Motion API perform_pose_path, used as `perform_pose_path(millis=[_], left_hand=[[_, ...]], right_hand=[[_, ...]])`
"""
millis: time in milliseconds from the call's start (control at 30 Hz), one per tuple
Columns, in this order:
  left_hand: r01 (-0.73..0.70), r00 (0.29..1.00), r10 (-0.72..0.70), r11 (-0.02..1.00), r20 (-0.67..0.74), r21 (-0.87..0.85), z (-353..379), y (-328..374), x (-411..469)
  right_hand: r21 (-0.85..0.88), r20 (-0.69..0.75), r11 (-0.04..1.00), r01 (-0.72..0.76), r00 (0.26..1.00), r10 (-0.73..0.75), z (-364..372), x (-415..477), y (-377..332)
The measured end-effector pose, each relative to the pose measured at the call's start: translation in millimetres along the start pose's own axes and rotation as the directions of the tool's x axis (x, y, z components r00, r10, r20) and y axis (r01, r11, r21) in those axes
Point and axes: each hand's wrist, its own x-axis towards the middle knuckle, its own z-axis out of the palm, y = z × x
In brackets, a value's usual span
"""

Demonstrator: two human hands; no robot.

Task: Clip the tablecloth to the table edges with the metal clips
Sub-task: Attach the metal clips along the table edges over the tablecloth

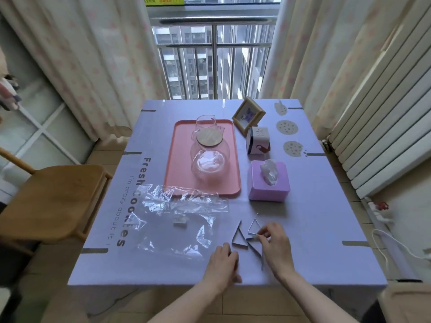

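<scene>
Pinching at the near corner of one metal clip (254,226), my right hand (275,247) has thumb and forefinger narrowed onto the wire, though blur keeps me from telling whether the clip is lifted or only touched. My left hand (224,264) lies curled, knuckles up, on the lilac tablecloth (314,206) at about 7 o'clock from the right one; its fingers are folded under and I cannot tell whether anything is inside them. Between the two hands sits a second clip (239,237), a triangle lying flat, and a third clip (256,251) stretches toward 6 o'clock partly under my right palm. All three lie on the bench top near its front edge, none on an edge.

At 9 o'clock from the clips a crumpled clear plastic bag (177,220) spreads over the printed lettering, with a small pale piece (179,221) that seems to be inside it. At 12 o'clock stands a lilac tissue box (269,183), and beyond it a small white box (257,141) and a tilted wooden picture frame (248,115). At 11 o'clock a pink tray (173,169) carries a glass teapot (208,165), a glass jug with a wooden lid (209,137) and a clear glass pitcher (206,123). A wooden chair (53,201) stands off the bench at 9 o'clock.
</scene>
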Motion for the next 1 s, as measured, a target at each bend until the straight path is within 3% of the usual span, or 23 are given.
perform_pose_path(millis=[200, 433, 567, 733, 867, 1000], left_hand=[[-0.013, 0.994, 0.009, 0.999, 0.107, 0.036, -3.6, -1.0, 4.1], [-0.003, 0.996, -0.004, 0.997, 0.084, 0.076, 2.8, -2.5, 8.6], [-0.014, 1.000, 0.015, 0.999, -0.008, 0.029, 11.4, -5.0, 7.1], [-0.077, 0.973, 0.062, 0.995, -0.223, -0.057, 27.3, -13.4, -9.3], [-0.196, 0.906, 0.178, 0.981, -0.385, -0.007, 41.5, -20.6, -30.9], [-0.279, 0.868, 0.317, 0.948, -0.383, 0.152, 48.2, -39.9, -34.6]], right_hand=[[-0.043, -0.091, 0.996, 0.074, 0.993, -0.078, 4.4, -44.0, -0.1], [-0.060, -0.037, 0.990, 0.128, 0.991, -0.130, 11.2, -78.9, 10.7], [0.048, -0.014, 0.992, 0.115, 0.993, -0.114, 14.5, -86.4, 13.4], [0.135, -0.030, 0.983, 0.122, 0.992, -0.119, 22.3, -95.5, 18.1], [0.141, -0.008, 0.978, 0.151, 0.988, -0.152, 32.2, -102.3, 26.8], [0.111, 0.020, 0.979, 0.170, 0.985, -0.173, 45.6, -109.0, 30.9]])
